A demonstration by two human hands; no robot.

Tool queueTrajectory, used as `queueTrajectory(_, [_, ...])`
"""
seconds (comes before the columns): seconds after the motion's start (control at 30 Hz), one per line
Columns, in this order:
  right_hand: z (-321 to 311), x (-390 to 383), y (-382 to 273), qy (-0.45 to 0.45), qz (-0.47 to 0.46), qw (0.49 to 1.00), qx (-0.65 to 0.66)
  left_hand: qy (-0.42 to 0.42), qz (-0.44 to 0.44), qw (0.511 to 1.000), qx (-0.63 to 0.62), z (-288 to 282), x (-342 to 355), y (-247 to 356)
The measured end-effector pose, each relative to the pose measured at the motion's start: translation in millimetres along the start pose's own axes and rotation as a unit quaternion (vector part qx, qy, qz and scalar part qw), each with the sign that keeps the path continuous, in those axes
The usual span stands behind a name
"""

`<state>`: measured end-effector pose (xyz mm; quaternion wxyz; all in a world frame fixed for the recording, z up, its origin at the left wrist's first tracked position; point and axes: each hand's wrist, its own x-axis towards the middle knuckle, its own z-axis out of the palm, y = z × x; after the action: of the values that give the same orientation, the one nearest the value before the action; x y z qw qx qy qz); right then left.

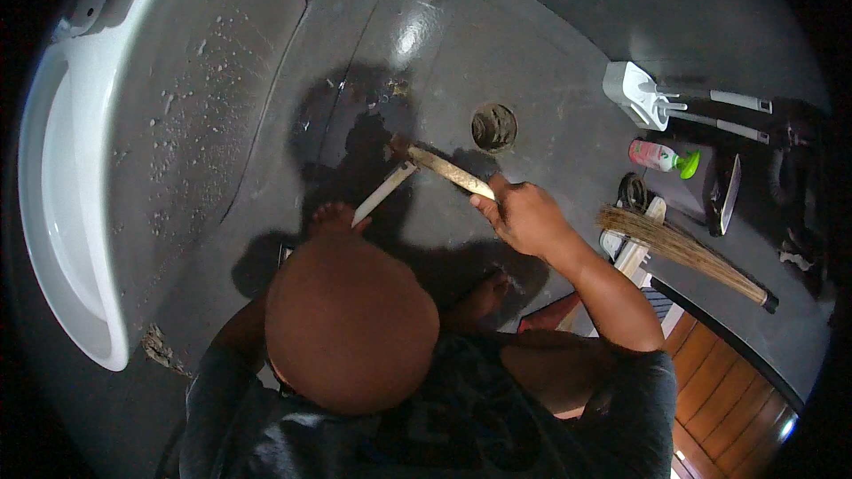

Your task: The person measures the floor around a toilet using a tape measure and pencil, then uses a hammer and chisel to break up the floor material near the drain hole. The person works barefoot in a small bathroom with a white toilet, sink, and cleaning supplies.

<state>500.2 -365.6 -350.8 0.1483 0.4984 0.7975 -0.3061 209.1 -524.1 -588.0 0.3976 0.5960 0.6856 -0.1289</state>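
Note:
My right hand (519, 213) is closed round the light wooden handle of a hammer (451, 172). The hammer's rusty brown head lies low over a dark wet patch on the grey floor. A pale flat strip (383, 194) runs from beside my raised left knee up to the hammer, its far end against or just under the handle near the head. My left forearm (240, 324) goes behind the knee, which hides most of what lies beyond. Toes or fingers show past the knee by the strip; which they are I cannot tell.
A round drain hole (493, 128) opens in the floor right of the hammer. Farther right are a white brush holder (632, 93), a pink bottle with a green top (652, 156) and a straw broom (688, 253). A white basin (115, 213) curves along the left; small debris lies ahead.

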Motion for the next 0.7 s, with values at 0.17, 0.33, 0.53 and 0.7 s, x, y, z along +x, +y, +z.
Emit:
queueTrajectory(0.17, [-7.3, -4.6, 2.5, 0.036, 0.019, 0.997, 0.065, 0.131, 0.015, 0.990, -0.042, 5.9, -13.5, -1.7])
queueTrajectory(0.33, [-15.2, -3.6, 3.6, 0.021, 0.038, 0.997, 0.066, 0.043, 0.001, 0.996, -0.082, -7.7, -10.6, -1.9])
queueTrajectory(0.53, [-16.7, -2.3, 1.2, 0.007, 0.037, 0.998, 0.055, 0.066, -0.010, 0.994, -0.088, -14.3, -16.0, 6.0])
queueTrajectory(0.7, [-17.8, -2.5, -3.2, 0.004, 0.030, 0.998, 0.057, 0.064, -0.027, 0.996, -0.048, -18.0, -17.5, 12.0])
